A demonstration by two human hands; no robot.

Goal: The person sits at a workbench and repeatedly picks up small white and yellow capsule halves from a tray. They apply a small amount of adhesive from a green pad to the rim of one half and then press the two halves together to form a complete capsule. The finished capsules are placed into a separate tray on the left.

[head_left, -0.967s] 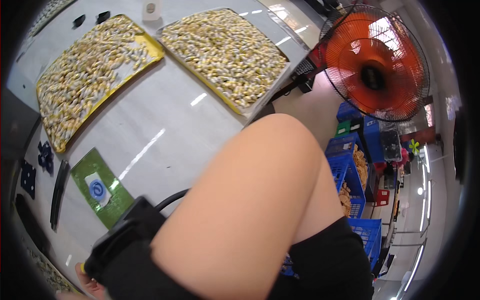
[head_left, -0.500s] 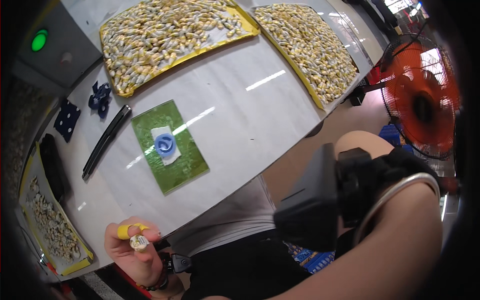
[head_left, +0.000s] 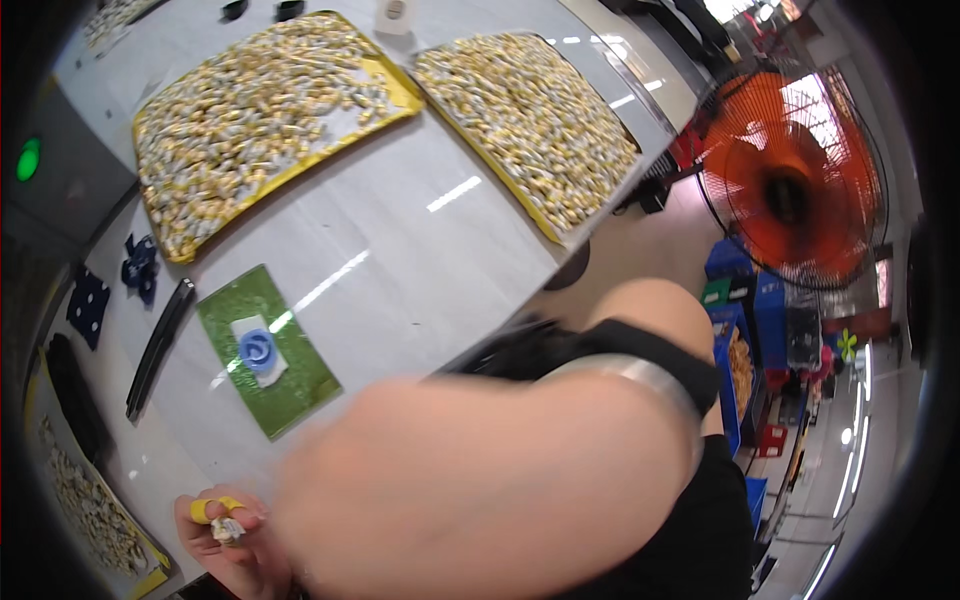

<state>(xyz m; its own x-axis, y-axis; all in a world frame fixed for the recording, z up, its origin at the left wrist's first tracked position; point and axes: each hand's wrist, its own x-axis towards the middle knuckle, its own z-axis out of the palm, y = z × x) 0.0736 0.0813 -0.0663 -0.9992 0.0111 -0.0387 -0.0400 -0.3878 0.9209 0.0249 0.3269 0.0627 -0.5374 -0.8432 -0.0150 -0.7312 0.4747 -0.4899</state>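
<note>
In my left hand (head_left: 245, 560), at the lower left, a small whitish piece (head_left: 227, 530) is pinched between thumb and fingers. Yellow tape wraps one of those fingers. My right hand and arm (head_left: 450, 480) fill the lower middle, very near and smeared by motion; the fingers cannot be made out. A silver bracelet (head_left: 650, 375) and a black strap circle that arm. Beyond the arm, a green plate (head_left: 300, 395) lies on the white table, bearing a white patch with a blue round piece (head_left: 257, 351). A slim black tool (head_left: 160, 350) rests left of the plate.
Two yellow-edged trays (head_left: 290, 180) (head_left: 500, 195) of small gold-and-silver pieces lie at the far side. Another such tray (head_left: 150, 580) is at the lower left, near a dotted dark cloth (head_left: 88, 305). An orange fan (head_left: 785, 180) stands right, above blue crates (head_left: 740, 370).
My right hand has swung leftward across the front of the table toward my left hand. The view has shifted, moving the table leftward in the picture. My left hand keeps hold of the whitish piece.
</note>
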